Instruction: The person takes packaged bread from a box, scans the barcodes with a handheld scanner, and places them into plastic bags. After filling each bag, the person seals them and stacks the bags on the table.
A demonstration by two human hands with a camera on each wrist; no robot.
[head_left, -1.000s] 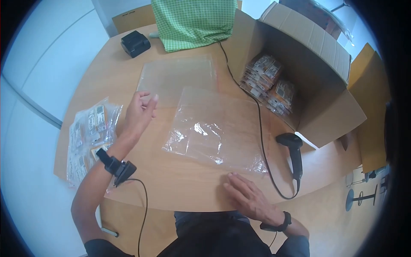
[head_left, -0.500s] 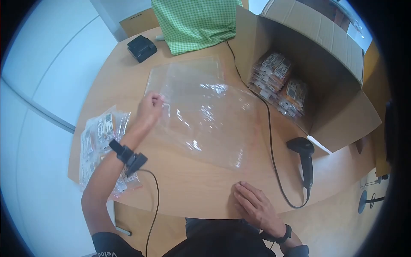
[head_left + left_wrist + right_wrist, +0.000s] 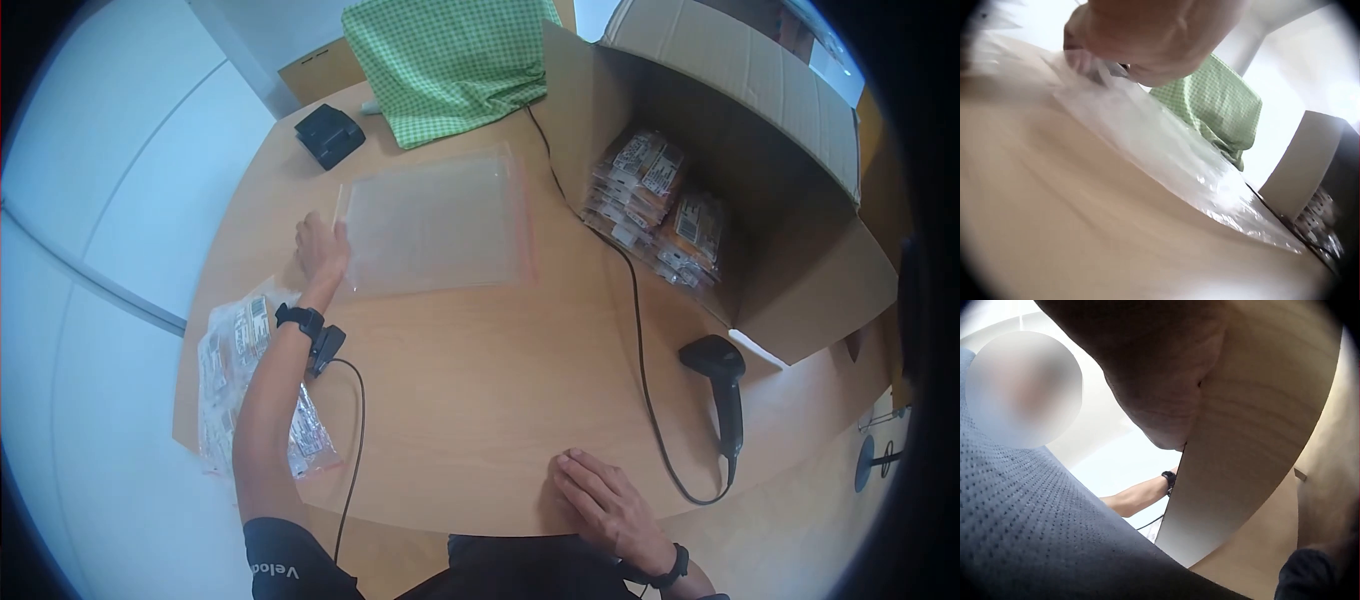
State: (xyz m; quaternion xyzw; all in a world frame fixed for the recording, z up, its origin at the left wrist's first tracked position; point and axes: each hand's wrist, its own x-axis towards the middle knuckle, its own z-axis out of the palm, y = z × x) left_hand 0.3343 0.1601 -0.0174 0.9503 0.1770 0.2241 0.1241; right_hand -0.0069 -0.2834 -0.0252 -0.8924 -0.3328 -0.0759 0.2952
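Note:
Clear plastic bags (image 3: 435,220) lie flat, one over another, on the far middle of the table. At their left edge is my left hand (image 3: 322,252), its fingers bent. The left wrist view shows the clear film (image 3: 1147,140) rising to my thumb and fingers, which pinch its edge; part of the grip is hidden behind the hand. My right hand (image 3: 605,505) rests on the table near the front edge, fingers extended and close together, holding nothing. Labelled packets in clear plastic (image 3: 235,350) lie at the left, partly under my left forearm.
An open cardboard box (image 3: 810,270) lies on its side at the right, with stacked labelled packets (image 3: 640,175) inside. Before it is a black barcode scanner (image 3: 722,385) with a looping cable (image 3: 637,320). A black device (image 3: 330,137) and green checked cloth (image 3: 450,75) are at the back.
The bag that lay askew nearer the front has been drawn left and back onto the other. My left hand has moved with it to the left edge. My right hand stays on the table.

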